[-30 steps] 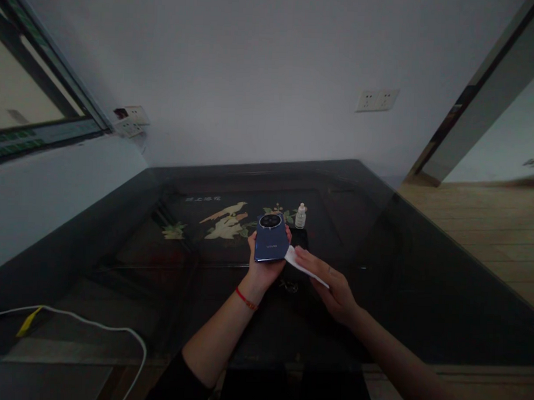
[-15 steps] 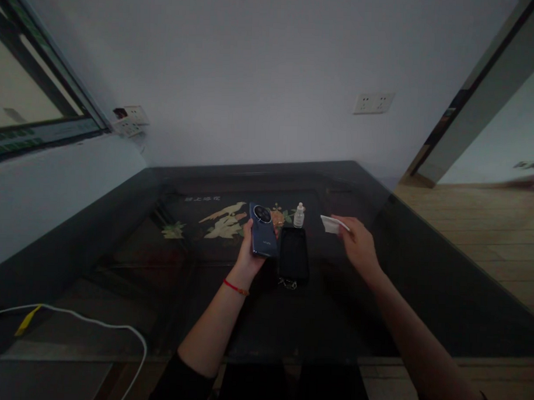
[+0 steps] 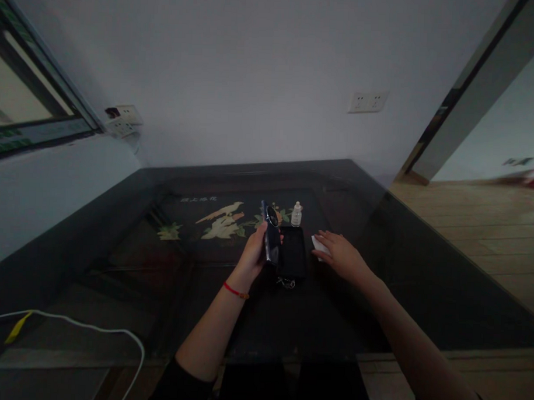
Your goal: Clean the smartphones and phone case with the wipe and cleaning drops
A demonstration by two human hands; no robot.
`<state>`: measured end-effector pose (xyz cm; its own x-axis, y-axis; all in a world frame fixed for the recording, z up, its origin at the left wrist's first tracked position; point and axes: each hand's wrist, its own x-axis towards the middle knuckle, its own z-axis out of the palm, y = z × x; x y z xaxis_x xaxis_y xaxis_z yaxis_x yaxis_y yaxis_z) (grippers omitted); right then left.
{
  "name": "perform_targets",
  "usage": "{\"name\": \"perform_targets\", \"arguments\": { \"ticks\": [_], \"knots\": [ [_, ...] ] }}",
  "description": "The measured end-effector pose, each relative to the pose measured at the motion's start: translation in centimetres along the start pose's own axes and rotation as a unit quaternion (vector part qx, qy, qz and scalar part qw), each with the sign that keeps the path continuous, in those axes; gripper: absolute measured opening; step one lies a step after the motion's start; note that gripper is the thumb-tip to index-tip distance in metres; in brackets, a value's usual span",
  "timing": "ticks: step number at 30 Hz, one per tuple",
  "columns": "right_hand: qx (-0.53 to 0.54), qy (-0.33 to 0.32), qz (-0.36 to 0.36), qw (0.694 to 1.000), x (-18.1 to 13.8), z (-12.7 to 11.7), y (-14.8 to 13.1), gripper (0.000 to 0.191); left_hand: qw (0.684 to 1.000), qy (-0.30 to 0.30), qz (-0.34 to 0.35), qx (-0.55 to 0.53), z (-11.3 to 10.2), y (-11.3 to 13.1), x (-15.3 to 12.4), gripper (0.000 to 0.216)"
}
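My left hand (image 3: 253, 253) grips a blue phone (image 3: 271, 235) with a round camera bump, turned on its edge above the dark table (image 3: 400, 274). A red string circles that wrist. Just right of the phone lies a black phone case (image 3: 292, 253), flat on the table. My right hand (image 3: 341, 255) rests palm down to the right of the case, its fingers closed on a small white wipe (image 3: 318, 244) that touches the table. A little white bottle (image 3: 296, 214) stands upright behind the case.
The table top has a bird-and-flower inlay (image 3: 222, 219) under glass. A white cable (image 3: 78, 330) with a yellow tag runs along the near left edge. Wall sockets (image 3: 367, 101) sit on the back wall, more sockets (image 3: 123, 116) at left. Wooden floor (image 3: 480, 231) lies to the right.
The left hand has turned the phone from back-up to standing on its edge. The right hand took the wipe off the phone, swung right, then lowered it to the table beside the case.
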<state>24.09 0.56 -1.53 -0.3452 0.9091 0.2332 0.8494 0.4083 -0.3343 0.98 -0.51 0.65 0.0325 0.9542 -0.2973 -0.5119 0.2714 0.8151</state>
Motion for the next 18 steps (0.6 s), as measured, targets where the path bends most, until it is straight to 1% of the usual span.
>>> {"name": "perform_targets", "arguments": {
  "ticks": [1,2,3,4,5,6,7,9,11,12,13,15,16,18],
  "knots": [
    [0.072,0.048,0.0,0.996,0.0,-0.4,-1.1,0.036,1.0,0.001,0.002,0.019,0.1,-0.1,-0.1,0.039],
    [0.158,0.079,0.002,0.984,0.0,-0.7,-2.4,0.035,0.999,0.001,0.004,0.04,0.2,-0.1,-0.1,0.038],
    [0.239,0.102,0.017,0.965,0.1,-0.8,-3.7,0.037,0.998,0.002,0.008,0.063,0.2,-0.2,-0.1,0.038],
    [0.301,0.092,0.027,0.949,0.2,-0.8,-5.1,0.036,0.996,0.002,0.017,0.086,0.3,-0.3,-0.1,0.037],
    [0.345,0.063,0.025,0.936,0.3,-0.7,-6.3,0.035,0.994,0.002,0.032,0.108,0.3,-0.3,-0.1,0.036],
    [0.371,0.032,0.017,0.928,0.5,-0.5,-7.2,0.033,0.991,0.004,0.05,0.126,0.3,-0.4,0.0,0.036],
    [0.369,0.016,0.008,0.929,0.7,-0.3,-7.7,0.031,0.988,0.005,0.067,0.139,0.2,-0.4,0.1,0.037],
    [0.3,0.033,0.017,0.953,1.1,0.1,-7.5,0.025,0.985,0.007,0.087,0.15,0.1,-0.5,0.3,0.041],
    [0.17,0.055,0.055,0.982,1.2,0.5,-6.0,0.023,0.984,0.007,0.087,0.153,-0.1,-0.6,0.5,0.042],
    [0.095,0.047,0.077,0.991,1.3,0.7,-5.0,0.023,0.984,0.006,0.084,0.155,-0.1,-0.7,0.6,0.042],
    [0.02,0.035,0.1,0.994,1.2,0.9,-4.0,0.025,0.984,0.003,0.081,0.158,-0.2,-0.7,0.6,0.041],
    [-0.092,0.009,0.131,0.987,1.0,1.4,-2.4,0.029,0.983,-0.004,0.077,0.165,-0.2,-0.9,0.7,0.041],
    [-0.124,-0.004,0.136,0.983,0.9,1.7,-1.8,0.033,0.983,-0.006,0.076,0.168,-0.2,-1.0,0.7,0.04],
    [-0.147,-0.017,0.136,0.98,0.7,2.3,-1.1,0.035,0.981,-0.01,0.077,0.176,-0.2,-1.1,0.7,0.04]
  ]
}}
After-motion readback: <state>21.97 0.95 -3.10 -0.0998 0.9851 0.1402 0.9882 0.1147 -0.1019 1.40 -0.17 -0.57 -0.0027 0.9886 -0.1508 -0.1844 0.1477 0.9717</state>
